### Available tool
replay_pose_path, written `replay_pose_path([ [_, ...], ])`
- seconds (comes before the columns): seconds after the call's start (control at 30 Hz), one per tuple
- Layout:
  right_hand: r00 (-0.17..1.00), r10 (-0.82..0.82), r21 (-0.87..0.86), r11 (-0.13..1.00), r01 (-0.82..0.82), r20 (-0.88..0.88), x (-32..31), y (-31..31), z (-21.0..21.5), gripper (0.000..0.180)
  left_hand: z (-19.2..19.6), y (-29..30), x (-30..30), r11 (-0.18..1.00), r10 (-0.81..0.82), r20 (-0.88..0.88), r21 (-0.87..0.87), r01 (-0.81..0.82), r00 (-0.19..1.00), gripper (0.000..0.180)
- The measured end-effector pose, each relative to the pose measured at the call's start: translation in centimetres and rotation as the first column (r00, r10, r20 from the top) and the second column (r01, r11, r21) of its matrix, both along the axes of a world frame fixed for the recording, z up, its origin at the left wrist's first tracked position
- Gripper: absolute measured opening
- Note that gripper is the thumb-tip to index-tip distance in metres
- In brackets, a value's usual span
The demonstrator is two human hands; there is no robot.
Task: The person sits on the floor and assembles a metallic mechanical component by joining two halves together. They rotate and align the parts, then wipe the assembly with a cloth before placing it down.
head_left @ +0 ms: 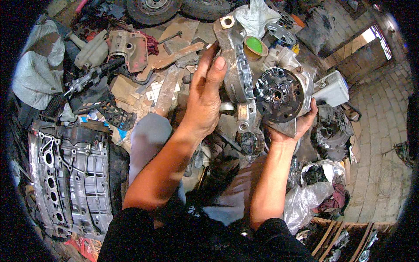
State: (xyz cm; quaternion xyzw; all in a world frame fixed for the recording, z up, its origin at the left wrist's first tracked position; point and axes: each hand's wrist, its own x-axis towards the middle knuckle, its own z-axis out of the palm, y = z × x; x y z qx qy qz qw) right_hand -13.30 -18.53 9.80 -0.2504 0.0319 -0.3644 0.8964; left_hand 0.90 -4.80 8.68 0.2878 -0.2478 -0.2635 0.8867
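Metal casting (235,72) is clasped in the left hand (203,98). Just beside it, a housing (307,81) with a round black plate (286,104) is gripped from beneath by the right hand (305,121), the hands being apart. Both parts are held right of a grey engine casting (89,174).
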Motion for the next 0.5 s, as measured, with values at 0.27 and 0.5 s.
replay_pose_path([
  [0.27, 0.992, -0.109, -0.037, 0.994, 0.107, -0.067, 0.0, 0.0, 0.2, 0.069, 1.3, 1.0, -0.1, 0.992, -0.04, 0.03, 0.119, 0.036, 0.999, 0.072],
  [0.5, 0.992, -0.105, -0.07, 0.993, 0.1, -0.066, -0.1, 0.2, 0.5, 0.067, -0.2, -0.2, 0.2, 0.997, 0.016, 0.04, 0.075, -0.019, 0.999, 0.075],
])
